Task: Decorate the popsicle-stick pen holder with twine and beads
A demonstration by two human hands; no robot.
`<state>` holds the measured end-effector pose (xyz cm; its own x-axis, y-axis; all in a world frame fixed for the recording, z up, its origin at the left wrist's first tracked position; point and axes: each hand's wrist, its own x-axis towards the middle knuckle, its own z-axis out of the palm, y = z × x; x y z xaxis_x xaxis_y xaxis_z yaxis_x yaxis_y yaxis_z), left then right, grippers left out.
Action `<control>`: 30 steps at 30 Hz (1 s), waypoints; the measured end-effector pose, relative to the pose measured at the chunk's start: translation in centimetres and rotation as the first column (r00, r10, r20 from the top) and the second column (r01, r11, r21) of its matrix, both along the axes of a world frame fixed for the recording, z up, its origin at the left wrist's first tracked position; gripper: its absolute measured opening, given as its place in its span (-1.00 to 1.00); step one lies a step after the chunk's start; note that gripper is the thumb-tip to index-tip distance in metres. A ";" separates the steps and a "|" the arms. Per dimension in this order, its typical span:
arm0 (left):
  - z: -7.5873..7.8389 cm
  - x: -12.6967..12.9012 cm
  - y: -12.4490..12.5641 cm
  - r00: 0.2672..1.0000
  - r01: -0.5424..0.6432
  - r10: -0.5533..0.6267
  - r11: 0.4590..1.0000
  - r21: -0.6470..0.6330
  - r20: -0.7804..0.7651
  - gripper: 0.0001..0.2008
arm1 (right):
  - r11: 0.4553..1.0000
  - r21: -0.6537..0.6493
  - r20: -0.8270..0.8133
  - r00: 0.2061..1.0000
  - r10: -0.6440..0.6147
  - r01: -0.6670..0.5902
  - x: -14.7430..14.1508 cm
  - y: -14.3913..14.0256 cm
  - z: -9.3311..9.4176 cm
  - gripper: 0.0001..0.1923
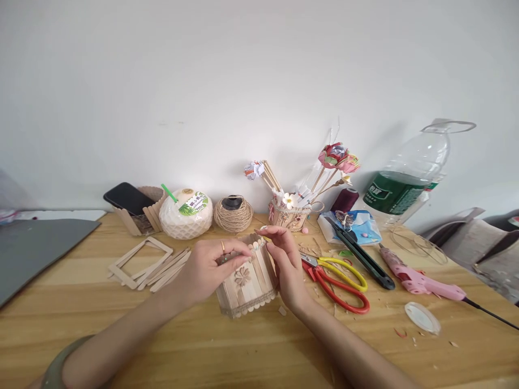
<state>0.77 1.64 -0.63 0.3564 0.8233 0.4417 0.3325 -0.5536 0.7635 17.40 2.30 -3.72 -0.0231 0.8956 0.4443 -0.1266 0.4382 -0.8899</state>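
Note:
A small box of wooden craft sticks (253,292) is between my hands above the table, tilted a little. Its front carries a flower-shaped ornament (242,276), and twine trim runs along its lower edge and near its top. My left hand (217,265) is closed at the box's upper left, thumb and fingers pressed together over the rim. Around the right side curls my right hand (287,265), its thumb at the top trim and its fingers bent over the rim. The inside of the box is mostly hidden.
Craft sticks (166,273) and a stick frame (140,262) lie left. Behind stand a coconut (185,216), a twine ball (233,215) and a flower-filled holder (288,216). Right are red-and-yellow scissors (340,281), a utility knife (363,256), a pink glue gun (421,281) and a large bottle (399,189).

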 end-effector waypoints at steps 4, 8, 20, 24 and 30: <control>-0.4 0.2 -0.2 1.000 -0.016 0.017 0.999 0.028 -0.027 -0.90 | 0.994 0.101 0.070 0.996 -0.051 0.044 -0.1 0.0 -0.2 -0.86; -0.8 0.4 -0.5 0.999 -0.020 0.023 0.996 -0.084 0.035 -0.87 | 0.972 0.217 0.164 0.978 -0.125 0.088 -0.1 0.2 -0.5 -0.81; -1.3 0.4 -1.7 0.981 0.180 -0.183 0.983 0.035 0.068 -0.76 | 0.794 0.563 0.571 0.803 -0.172 -0.230 3.5 0.6 -0.7 -0.88; -1.3 0.7 -1.8 0.990 0.044 -0.034 0.996 -0.071 0.136 -0.71 | 0.768 0.585 0.600 0.777 -0.194 -0.260 3.3 0.6 -0.6 -0.85; 0.9 0.6 -2.1 0.972 -0.045 0.062 0.996 -0.079 0.226 -0.84 | 0.766 0.637 0.496 0.808 -0.318 -0.089 3.0 -1.0 1.7 -0.81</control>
